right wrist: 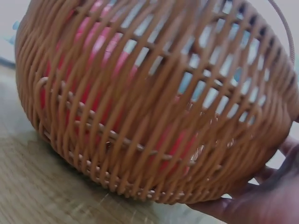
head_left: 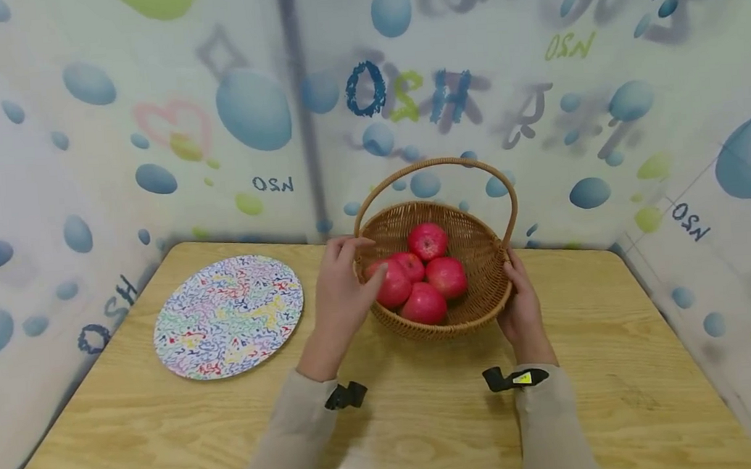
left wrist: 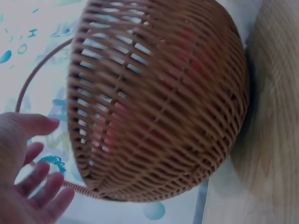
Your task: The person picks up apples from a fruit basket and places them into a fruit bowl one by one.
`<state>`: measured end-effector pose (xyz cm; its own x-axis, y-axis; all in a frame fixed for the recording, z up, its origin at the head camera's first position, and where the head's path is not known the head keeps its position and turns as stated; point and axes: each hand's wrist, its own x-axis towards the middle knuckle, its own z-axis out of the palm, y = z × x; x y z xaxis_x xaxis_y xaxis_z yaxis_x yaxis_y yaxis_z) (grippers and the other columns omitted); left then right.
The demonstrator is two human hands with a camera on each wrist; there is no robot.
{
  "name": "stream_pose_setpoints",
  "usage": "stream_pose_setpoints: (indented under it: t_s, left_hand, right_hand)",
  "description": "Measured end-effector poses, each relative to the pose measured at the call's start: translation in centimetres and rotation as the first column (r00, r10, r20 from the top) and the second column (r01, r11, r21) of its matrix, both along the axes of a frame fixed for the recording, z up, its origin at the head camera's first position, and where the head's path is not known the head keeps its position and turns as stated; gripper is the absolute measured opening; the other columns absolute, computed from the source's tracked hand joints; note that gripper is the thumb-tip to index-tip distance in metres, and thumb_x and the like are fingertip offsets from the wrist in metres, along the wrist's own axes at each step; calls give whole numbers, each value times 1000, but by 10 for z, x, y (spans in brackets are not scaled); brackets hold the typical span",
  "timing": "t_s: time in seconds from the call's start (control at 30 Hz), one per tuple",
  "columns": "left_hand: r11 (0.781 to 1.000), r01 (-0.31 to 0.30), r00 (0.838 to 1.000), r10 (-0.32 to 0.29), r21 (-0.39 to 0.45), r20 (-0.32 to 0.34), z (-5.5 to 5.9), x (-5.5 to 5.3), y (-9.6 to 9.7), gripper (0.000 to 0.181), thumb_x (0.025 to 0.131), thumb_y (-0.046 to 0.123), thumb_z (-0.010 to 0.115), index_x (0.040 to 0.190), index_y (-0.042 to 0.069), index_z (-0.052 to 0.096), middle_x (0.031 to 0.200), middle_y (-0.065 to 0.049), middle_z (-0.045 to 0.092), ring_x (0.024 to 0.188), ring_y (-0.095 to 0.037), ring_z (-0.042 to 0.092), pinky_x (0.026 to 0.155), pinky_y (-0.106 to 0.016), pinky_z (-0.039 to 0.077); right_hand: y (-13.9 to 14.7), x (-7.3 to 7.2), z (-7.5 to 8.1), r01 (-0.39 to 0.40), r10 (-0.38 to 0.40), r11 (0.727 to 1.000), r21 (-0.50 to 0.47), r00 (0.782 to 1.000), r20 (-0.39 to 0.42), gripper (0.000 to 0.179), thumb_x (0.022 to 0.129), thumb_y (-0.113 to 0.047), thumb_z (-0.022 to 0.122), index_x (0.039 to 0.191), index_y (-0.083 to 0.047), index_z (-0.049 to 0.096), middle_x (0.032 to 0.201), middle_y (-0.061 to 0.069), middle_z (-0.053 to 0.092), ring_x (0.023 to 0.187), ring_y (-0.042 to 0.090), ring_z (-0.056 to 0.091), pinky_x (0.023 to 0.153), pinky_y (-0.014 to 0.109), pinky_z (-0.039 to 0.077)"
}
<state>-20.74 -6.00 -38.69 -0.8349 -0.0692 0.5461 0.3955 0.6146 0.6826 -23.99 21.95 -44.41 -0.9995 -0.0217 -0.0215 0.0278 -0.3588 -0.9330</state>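
A brown wicker basket (head_left: 444, 331) with a tall arched handle (head_left: 436, 162) stands at the back of the wooden table, its opening tilted toward me. Several red apples (head_left: 446, 277) lie inside, toward its left; from the wrist views they show through the weave. My right hand (head_left: 525, 311) holds the basket's right side, thumb near the rim and fingers along the outer wall. At the left rim is my left hand (head_left: 343, 287), its fingers spread and loosely bent, thumb stretched toward the apples. The left wrist view shows a gap between this hand and the weave.
A flat round plate (head_left: 231, 317) with a multicoloured speckled pattern lies on the table (head_left: 429, 434), left of the basket. Behind the table rises a wall covering (head_left: 270, 220) printed with blue and green drops and lettering. Each wrist wears a black strap (head_left: 516, 378).
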Motion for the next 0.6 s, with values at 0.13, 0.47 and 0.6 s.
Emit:
stream_pose_setpoints:
  t_s: [0.13,0.47,0.6]
  left_hand:
    - [993,73,996,-67,-94,58,-2,-2,4,40,86,20,81,122,9,66,126,-13,58,112,-32,63,93,-43,57]
    - [953,171,973,-123,-248,197,-9,-6,9,56,86,29,82,136,14,61,157,-10,45,142,-31,49,109,-48,50]
    - [951,187,961,-126,-245,248,-7,-6,9,64,85,30,83,141,14,57,160,-11,41,151,-33,37,115,-50,44]
  right_hand:
    - [3,0,1,-20,20,1000,2,1000,-13,54,111,-30,26,163,-36,13,171,1,7,158,28,10,130,49,12]
    - [6,-1,1,-38,38,999,32,999,-5,54,111,-29,27,163,-33,14,171,3,10,158,31,13,128,53,15]
    - [5,0,1,-38,39,999,30,999,-13,54,111,-29,28,163,-32,15,172,3,9,158,30,12,129,52,14]
